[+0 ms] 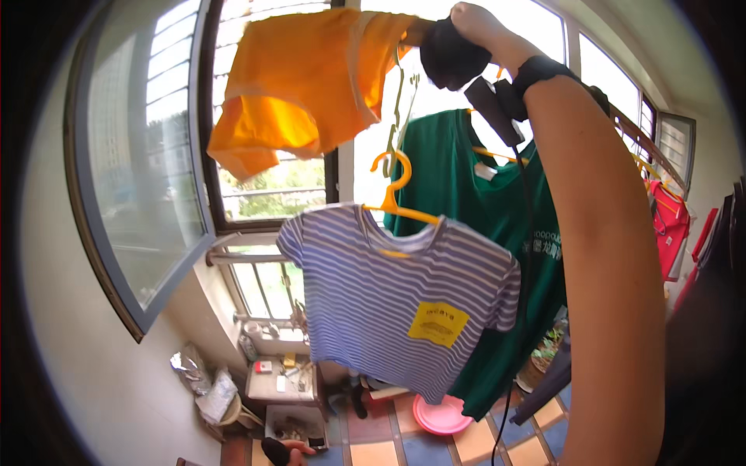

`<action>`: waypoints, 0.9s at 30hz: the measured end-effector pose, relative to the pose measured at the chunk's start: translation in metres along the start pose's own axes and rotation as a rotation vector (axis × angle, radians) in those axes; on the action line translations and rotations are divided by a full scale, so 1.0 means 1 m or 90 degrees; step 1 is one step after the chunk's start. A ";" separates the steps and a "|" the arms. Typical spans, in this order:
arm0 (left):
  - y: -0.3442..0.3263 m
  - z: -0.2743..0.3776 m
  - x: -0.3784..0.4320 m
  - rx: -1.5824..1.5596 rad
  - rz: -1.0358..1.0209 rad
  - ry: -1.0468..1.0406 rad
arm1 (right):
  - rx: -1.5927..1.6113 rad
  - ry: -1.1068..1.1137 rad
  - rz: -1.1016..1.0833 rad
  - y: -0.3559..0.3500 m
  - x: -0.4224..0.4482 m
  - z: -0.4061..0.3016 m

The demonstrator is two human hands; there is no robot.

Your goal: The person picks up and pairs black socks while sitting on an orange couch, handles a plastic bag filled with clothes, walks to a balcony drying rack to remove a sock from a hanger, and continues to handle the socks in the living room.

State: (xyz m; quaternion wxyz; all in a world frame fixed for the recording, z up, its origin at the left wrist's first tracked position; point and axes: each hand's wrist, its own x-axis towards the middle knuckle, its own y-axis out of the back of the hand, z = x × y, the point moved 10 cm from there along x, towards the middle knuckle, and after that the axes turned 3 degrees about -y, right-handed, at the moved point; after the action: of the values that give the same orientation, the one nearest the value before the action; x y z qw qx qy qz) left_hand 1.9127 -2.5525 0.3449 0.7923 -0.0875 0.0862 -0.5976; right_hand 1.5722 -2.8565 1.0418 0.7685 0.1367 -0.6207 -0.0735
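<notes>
My right hand (475, 35) is raised at the top, in a black covering with a strapped device at the wrist. It is at the end of a horizontal pole beside an orange garment (303, 76); the covering hides its grip. Below, a blue-and-white striped T-shirt (396, 291) hangs on a yellow plastic hanger (397, 183), hooked on a wire loop. Behind it hangs a dark green shirt (431, 163). My left hand (288, 452), also partly covered in black, is low at the bottom edge, away from the clothes; its fingers are partly cut off.
An open window sash (145, 175) stands at the left. Below are a small table (280, 381) with small items, bags (218, 396) on a stool and a pink basin (443, 415) on the tiled floor. A black cable hangs from my wrist. Red clothes (667, 227) hang at the right.
</notes>
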 end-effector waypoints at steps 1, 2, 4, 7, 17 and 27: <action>0.027 -0.029 0.003 0.014 0.049 0.045 | 0.105 -0.046 0.004 0.005 -0.020 -0.001; 0.017 -0.027 0.006 0.014 0.011 0.032 | -0.016 0.063 0.014 0.007 -0.028 -0.012; 0.001 -0.026 0.013 0.021 -0.048 0.026 | -0.284 0.180 0.140 0.016 -0.042 -0.023; -0.013 -0.043 0.027 0.001 -0.053 0.083 | -0.353 0.129 0.184 0.025 -0.053 -0.021; -0.097 -0.080 0.035 -0.044 -0.277 0.117 | -0.122 0.145 -0.022 0.040 -0.032 -0.018; -0.089 -0.086 0.019 0.006 -0.324 0.148 | -0.232 0.113 0.019 0.066 -0.029 -0.032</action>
State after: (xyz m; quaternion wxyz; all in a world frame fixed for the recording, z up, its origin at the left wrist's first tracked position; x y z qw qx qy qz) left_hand 1.8143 -2.5978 0.2818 0.6019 -0.0334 0.1487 -0.7839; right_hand 1.5936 -2.7819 1.0284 0.8335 -0.0078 -0.5287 -0.1605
